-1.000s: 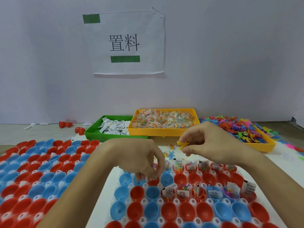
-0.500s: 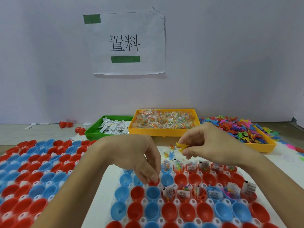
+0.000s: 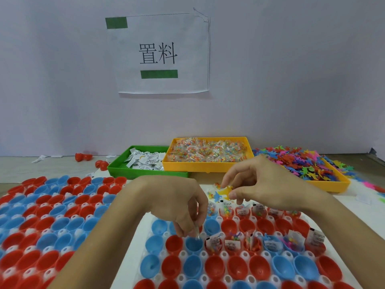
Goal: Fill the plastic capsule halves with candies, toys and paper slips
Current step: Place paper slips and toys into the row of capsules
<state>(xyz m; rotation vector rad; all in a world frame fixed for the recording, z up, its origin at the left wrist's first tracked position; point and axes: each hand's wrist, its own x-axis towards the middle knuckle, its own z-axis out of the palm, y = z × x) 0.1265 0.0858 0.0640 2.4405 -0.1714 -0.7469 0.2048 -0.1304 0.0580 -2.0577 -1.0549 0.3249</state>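
Our left hand (image 3: 183, 211) pinches a small clear packet (image 3: 196, 231) just above an empty blue capsule half (image 3: 193, 245), ready to drop it in, while our right hand (image 3: 256, 184) grips a yellow toy (image 3: 226, 191) in reserve; supply trays (image 3: 206, 168) sit beyond.

Left hand (image 3: 183, 207) over blue capsule half (image 3: 194, 245)

We see bright, even light with only faint soft shadows and no glare. The wide lens bends the table (image 3: 52, 165) edge; the forearms at the bottom look slightly soft.
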